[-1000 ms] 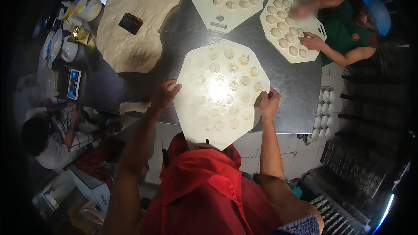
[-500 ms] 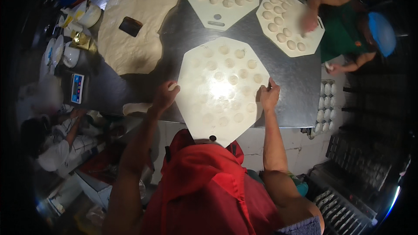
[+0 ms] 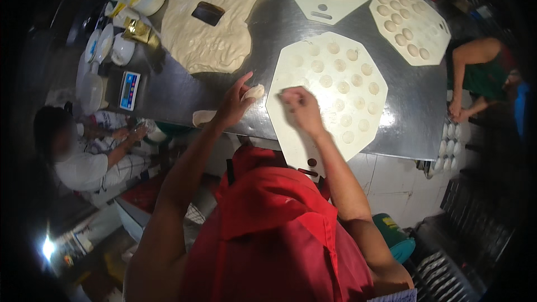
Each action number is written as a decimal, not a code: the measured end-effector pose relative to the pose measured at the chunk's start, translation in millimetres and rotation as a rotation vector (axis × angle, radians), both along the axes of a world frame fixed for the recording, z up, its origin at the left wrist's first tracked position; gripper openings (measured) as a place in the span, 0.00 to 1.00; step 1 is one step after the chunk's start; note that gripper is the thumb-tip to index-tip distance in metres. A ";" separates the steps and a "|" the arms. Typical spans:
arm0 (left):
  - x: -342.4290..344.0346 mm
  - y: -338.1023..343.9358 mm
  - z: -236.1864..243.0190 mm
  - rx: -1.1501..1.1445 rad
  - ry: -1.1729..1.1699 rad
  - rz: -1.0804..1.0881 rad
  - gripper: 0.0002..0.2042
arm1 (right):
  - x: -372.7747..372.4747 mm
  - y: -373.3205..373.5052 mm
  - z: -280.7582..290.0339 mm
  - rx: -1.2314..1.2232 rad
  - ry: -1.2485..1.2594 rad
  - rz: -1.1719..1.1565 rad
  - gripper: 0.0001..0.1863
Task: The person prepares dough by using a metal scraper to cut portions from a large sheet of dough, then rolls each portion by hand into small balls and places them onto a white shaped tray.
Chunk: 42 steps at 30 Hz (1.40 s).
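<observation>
In front of me a white many-sided board (image 3: 330, 117) with rows of round marks lies on the metal table, its slotted near end over the edge by my apron. My left hand (image 3: 234, 106), beside the board's left edge, holds a small piece of dough (image 3: 255, 93) between thumb and fingers, the index finger raised. Over the board's left part is my right hand (image 3: 304, 111), its fingers bent and smeared by motion; anything in them is hidden. A strip of dough (image 3: 203, 117) lies on the table edge behind my left wrist.
A big dough slab (image 3: 212, 39) with a dark rectangular tool (image 3: 208, 13) covers the far left. A digital scale (image 3: 130, 90) and white bowls (image 3: 123, 50) stand left of it. Two boards with dough balls (image 3: 330, 8) (image 3: 403, 36) lie far right. A co-worker (image 3: 484, 72) stands right; another person (image 3: 84, 156) is left.
Both hands have let go of the board's sides. My left hand now has a piece of dough; my right has moved over the board. The right-hand co-worker has drawn back from the far board.
</observation>
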<state>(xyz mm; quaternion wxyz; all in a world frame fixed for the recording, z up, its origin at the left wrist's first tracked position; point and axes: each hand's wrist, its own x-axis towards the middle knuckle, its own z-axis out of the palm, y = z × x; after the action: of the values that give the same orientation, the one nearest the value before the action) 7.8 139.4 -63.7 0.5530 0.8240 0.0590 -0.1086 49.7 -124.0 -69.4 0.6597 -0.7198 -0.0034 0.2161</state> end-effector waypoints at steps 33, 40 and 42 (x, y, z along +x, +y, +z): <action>77.9 -25.7 33.7 0.124 0.205 -0.395 0.23 | 15.6 44.9 81.6 -0.546 -0.397 -0.116 0.18; 61.4 -30.9 11.6 0.178 -0.112 -0.277 0.30 | 124.3 -3.2 9.4 -0.611 -0.367 -0.194 0.20; 69.2 -44.1 19.9 0.115 -0.041 -0.261 0.31 | 144.1 -22.8 -24.6 -0.699 -0.586 -0.215 0.20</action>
<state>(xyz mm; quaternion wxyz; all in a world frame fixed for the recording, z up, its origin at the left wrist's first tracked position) 76.9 95.3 -43.8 0.4871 0.8570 -0.0540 -0.1591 193.8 -146.8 -94.1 0.3676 -0.9258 -0.0422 -0.0775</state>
